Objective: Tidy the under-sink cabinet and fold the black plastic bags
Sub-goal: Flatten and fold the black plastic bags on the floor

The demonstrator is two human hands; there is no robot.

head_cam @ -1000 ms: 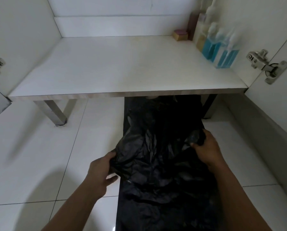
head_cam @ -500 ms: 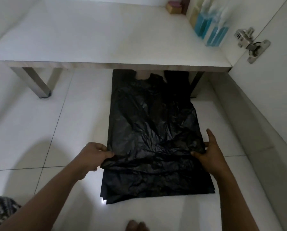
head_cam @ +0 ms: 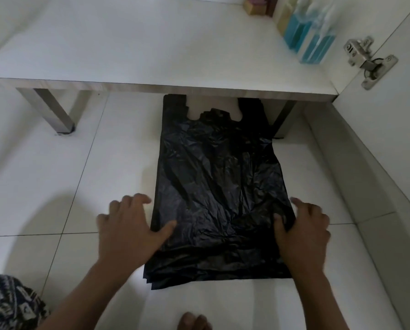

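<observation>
Black plastic bags (head_cam: 218, 186) stacked flat on floor (head_cam: 56, 186).
Left hand (head_cam: 132, 227) and right hand (head_cam: 305, 231) spread wide, pressing side edges.

The black plastic bags (head_cam: 218, 186) lie mid-frame on white floor tiles (head_cam: 44, 186). The cabinet shelf (head_cam: 127, 44) above is white with a pale wood-grain edge. Upper right, the bottles (head_cam: 315, 47) show bright blue. Lower left, a cloth (head_cam: 6, 303) has a dark-and-white print.
</observation>
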